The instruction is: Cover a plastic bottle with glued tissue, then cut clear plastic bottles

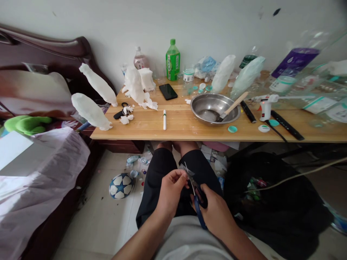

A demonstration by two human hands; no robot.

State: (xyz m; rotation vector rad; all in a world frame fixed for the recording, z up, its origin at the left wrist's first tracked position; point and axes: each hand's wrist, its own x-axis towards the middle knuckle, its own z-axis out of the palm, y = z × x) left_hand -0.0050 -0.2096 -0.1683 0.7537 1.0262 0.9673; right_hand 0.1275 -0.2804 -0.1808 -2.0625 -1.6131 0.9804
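Observation:
I sit at a wooden table (189,126) with both hands in my lap. My right hand (214,211) is closed round the blue handles of a pair of scissors (196,195), blades pointing up and away. My left hand (170,189) pinches a small clear plastic piece (184,169) at the scissor blades. My knees in black shorts (162,173) lie below the hands.
On the table stand a steel bowl (214,108) with a brush, a black phone (168,91), a green bottle (172,61), a white pen (164,119), a glue gun (267,104) and white paper-covered bottles (92,110). A ball (120,186) lies on the floor, a black bag (271,202) at right, a bed (35,162) at left.

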